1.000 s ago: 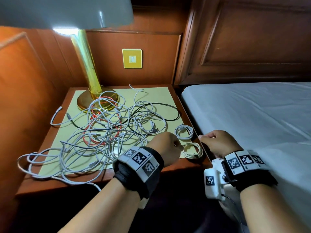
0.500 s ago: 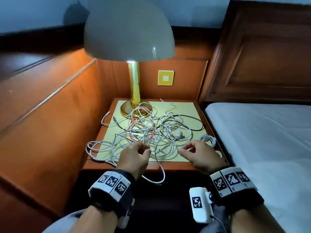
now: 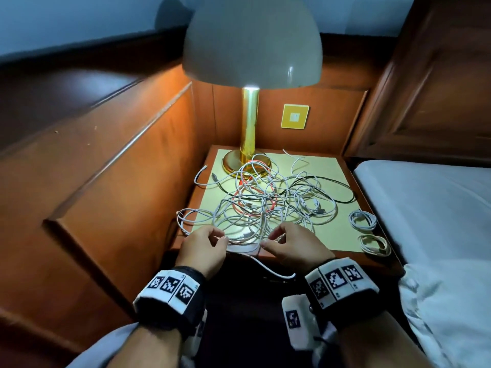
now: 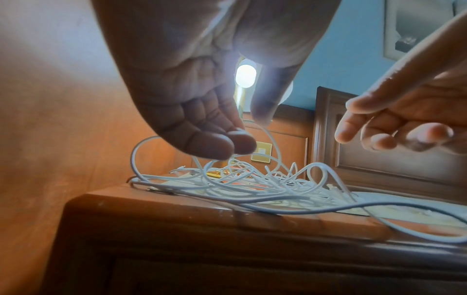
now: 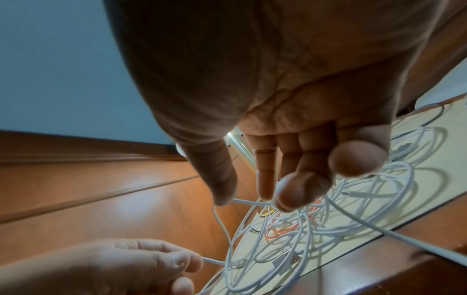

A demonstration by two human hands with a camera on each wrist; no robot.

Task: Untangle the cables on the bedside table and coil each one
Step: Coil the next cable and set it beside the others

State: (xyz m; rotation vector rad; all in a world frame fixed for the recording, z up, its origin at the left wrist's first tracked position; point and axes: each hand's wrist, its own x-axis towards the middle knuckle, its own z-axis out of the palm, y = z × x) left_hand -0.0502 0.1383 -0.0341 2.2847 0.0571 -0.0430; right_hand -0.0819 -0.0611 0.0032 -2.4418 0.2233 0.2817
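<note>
Head view, hands: our left hand [image 3: 203,252] and right hand [image 3: 291,247] have come back from the 2 coiled cables [image 3: 368,231] to the lamp's [image 3: 251,43] front.
Fingers: each pinches a white strand.
Tangle [image 3: 265,205]: before the lamp; a 3rd cable starts.
</note>
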